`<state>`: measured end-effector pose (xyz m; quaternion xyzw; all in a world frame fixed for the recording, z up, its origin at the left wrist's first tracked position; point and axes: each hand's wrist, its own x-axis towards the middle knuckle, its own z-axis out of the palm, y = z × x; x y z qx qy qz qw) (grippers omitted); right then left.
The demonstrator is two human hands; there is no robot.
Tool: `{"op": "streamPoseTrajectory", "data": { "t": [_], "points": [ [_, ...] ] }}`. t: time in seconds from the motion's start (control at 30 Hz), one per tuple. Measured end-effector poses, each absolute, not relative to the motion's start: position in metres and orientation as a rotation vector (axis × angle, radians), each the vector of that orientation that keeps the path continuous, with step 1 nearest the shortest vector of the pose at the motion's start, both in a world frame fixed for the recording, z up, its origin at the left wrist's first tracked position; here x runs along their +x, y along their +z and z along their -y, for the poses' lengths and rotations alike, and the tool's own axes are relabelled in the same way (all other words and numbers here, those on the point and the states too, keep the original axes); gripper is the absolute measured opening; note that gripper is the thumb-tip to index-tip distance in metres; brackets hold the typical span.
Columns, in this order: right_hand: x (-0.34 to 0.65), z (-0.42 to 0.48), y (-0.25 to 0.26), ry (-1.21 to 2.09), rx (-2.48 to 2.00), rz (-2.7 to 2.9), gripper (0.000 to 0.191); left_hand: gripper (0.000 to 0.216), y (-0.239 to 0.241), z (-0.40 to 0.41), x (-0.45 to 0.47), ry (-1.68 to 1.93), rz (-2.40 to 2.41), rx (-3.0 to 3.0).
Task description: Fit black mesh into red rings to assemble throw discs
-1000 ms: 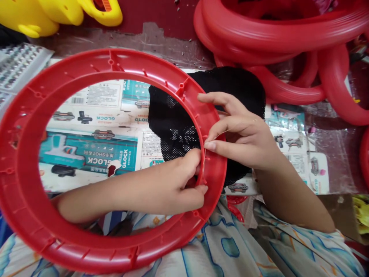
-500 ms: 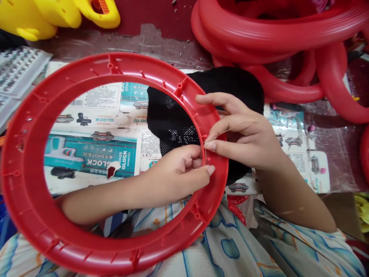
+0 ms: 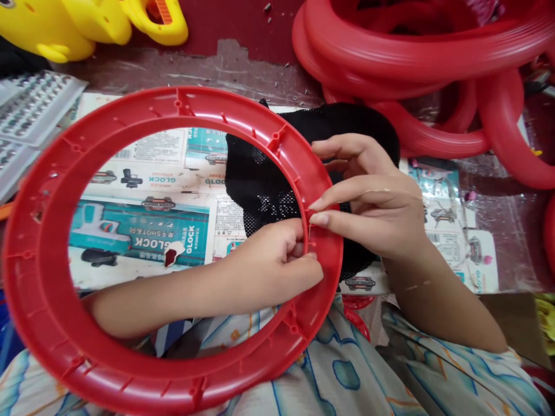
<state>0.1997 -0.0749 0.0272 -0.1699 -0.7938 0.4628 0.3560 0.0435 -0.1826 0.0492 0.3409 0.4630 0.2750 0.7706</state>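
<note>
A large red plastic ring (image 3: pixel 173 388), its ribbed hollow side facing up, is tilted over my lap and the table. My left hand (image 3: pixel 286 257) reaches through its opening and is closed on the right inner rim, with the thumb on the upper side. My right hand (image 3: pixel 368 199) is at the ring's right side, thumb and index finger pinched around a thin pale thread (image 3: pixel 309 230) by a small peg; its other fingers are bent above. More of the thread seems to lie across the back of that hand. Black mesh fabric (image 3: pixel 264 173) lies beneath the ring.
Printed cardboard (image 3: pixel 143 234) covers the table under the ring. Several red ribbed tubes (image 3: pixel 411 55) are piled at the back right. A yellow plastic toy (image 3: pixel 104 20) stands at the back left, near trays of small shiny parts (image 3: pixel 41 107).
The ring and both hands appear almost unmoved; the view has shifted slightly. My left thumb has bent in at the rim, and my right fingers stay pinched on the thread.
</note>
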Motion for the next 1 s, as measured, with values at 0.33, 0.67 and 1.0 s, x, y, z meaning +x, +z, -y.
{"op": "streamPoseTrajectory", "data": {
  "t": [0.33,0.67,1.0],
  "points": [
    [0.199,0.074,0.036,1.224,-0.615,2.155,0.005,0.004,0.047,0.184,0.046,0.534,-0.967,0.784],
    [0.199,0.076,0.035,1.123,-0.660,2.126,0.009,0.012,0.044,0.182,0.044,0.564,-0.870,0.761],
    [0.196,0.079,0.030,1.016,-0.593,2.118,0.006,0.016,0.034,0.173,0.060,1.056,-1.063,0.659]
  ]
}}
